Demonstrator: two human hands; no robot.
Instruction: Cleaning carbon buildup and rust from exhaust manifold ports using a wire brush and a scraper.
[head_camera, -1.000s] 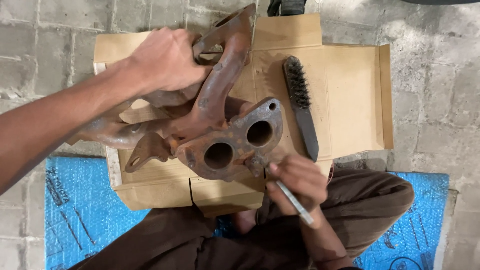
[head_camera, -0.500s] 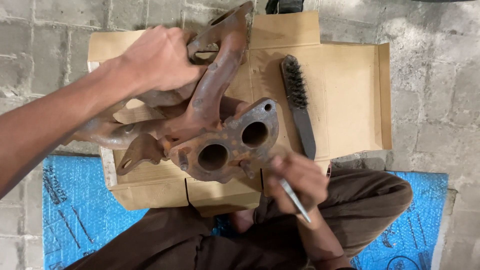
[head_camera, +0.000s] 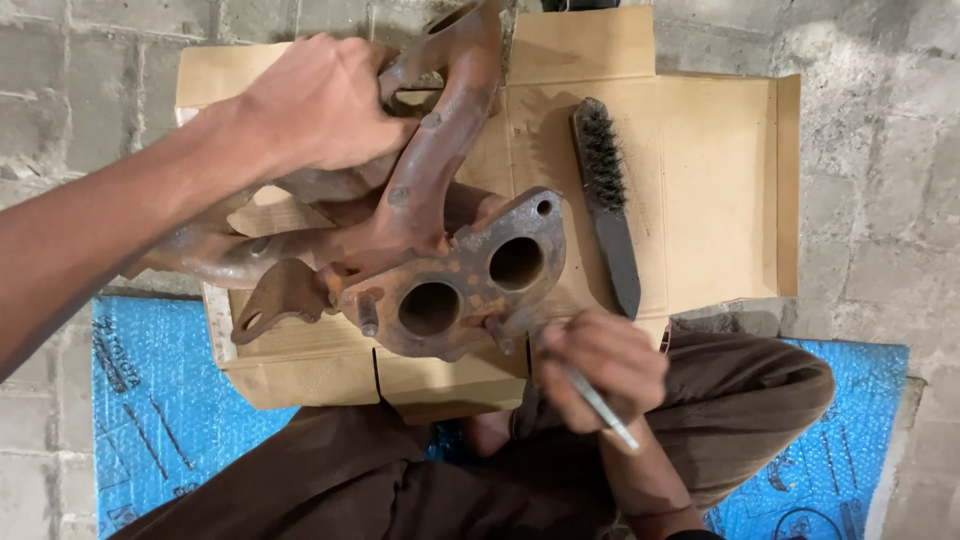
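Observation:
A rusty cast-iron exhaust manifold (head_camera: 440, 240) stands on flattened cardboard (head_camera: 700, 180), its two-hole flange (head_camera: 470, 285) facing up toward me. My left hand (head_camera: 320, 105) grips one of its upper pipe branches and steadies it. My right hand (head_camera: 600, 365) is closed around a thin metal tool (head_camera: 600, 405), whose tip rests against the lower right edge of the flange. The tool's working end is hidden by my fingers.
A wire brush (head_camera: 605, 200) with a dark handle lies on the cardboard right of the manifold. A blue mat (head_camera: 150, 400) lies under my crossed legs in brown trousers (head_camera: 740, 400). Grey concrete block flooring (head_camera: 880, 150) surrounds everything.
The view has drifted slightly. My right hand with the tool has shifted a little along the flange's lower right edge. My left hand keeps its grip on the pipe.

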